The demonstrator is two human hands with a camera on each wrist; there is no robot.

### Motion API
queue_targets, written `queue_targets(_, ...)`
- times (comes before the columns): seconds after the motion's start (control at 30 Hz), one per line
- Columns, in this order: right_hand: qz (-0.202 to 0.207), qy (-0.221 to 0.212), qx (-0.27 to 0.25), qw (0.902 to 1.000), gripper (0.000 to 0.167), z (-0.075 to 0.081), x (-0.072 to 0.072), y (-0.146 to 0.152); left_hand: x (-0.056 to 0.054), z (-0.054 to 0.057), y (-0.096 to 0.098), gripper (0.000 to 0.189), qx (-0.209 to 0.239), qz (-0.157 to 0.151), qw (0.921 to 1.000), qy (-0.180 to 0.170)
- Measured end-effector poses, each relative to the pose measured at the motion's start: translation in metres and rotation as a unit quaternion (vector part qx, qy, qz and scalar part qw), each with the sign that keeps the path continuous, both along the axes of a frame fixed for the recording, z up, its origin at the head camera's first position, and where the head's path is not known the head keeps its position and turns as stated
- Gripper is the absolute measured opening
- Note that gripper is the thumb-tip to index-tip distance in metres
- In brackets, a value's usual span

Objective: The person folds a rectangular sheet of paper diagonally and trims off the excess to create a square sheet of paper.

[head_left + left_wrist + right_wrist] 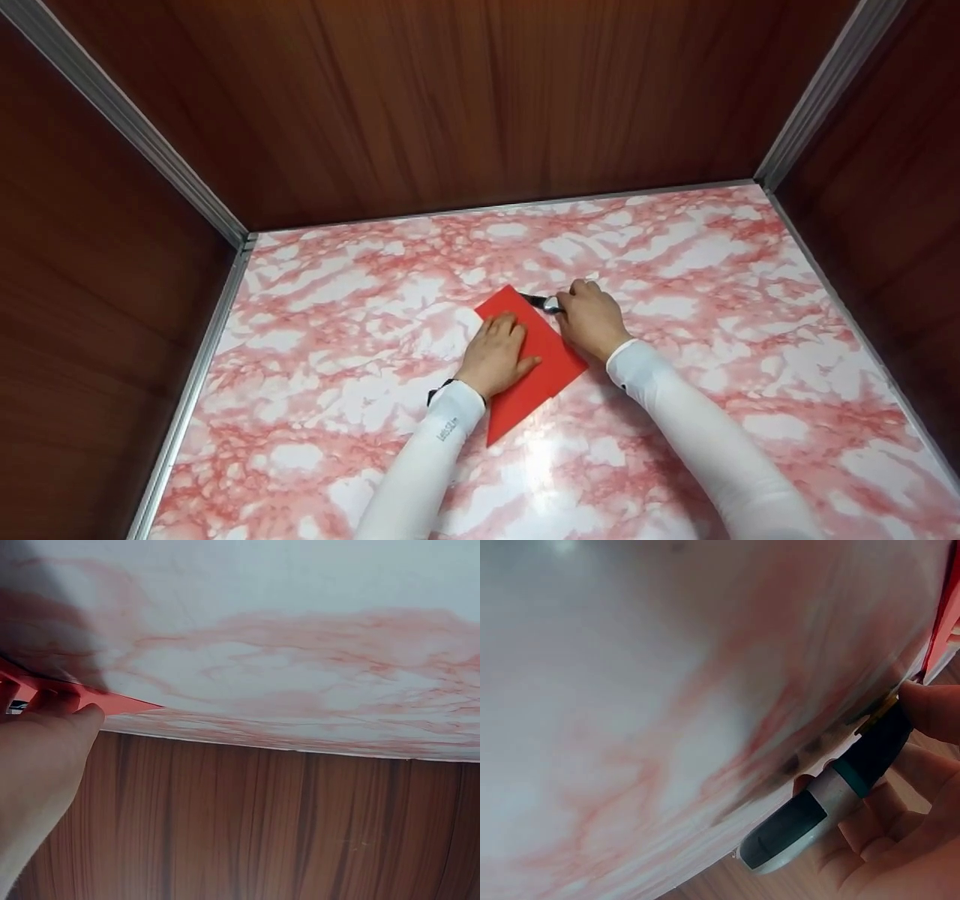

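A folded sheet of red paper lies at an angle on the table, its lower edge stepped where the layers do not line up. My left hand rests on it with fingers spread forward; in the left wrist view, the thumb of that hand lies along a red corner. At the paper's upper right edge, my right hand grips a utility knife with a dark and grey handle. The knife's dark front end points to the paper's top corner. In the right wrist view the handle sticks out from between thumb and fingers.
The table has a red and white marbled top that reflects light near the front. Dark brown wood panels stand behind and on both sides, with metal strips along the edges. Both forearms wear white sleeves.
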State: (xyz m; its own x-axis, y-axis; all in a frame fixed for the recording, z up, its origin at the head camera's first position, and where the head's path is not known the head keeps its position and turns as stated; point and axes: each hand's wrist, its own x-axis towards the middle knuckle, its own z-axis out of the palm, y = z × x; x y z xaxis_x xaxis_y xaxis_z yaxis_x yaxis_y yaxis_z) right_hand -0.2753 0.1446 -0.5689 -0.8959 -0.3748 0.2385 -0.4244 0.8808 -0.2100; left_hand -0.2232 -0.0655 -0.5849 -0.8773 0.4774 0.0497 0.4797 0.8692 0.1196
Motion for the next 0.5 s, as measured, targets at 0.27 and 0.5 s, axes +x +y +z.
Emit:
queue_targets(0.27, -0.001, 0.001, 0.004, 1.0000, 0.019, 0.000, -0.005, -0.008, 0.000, 0.004, -0.001, 0.062, -0.006, -0.001, 1.0000, 0.000)
queue_targets(0.5, 0.003, -0.005, 0.013, 0.9999, 0.019, 0.001, -0.009, -0.012, 0.001, 0.003, -0.001, 0.062, 0.000, -0.002, 1.0000, 0.000)
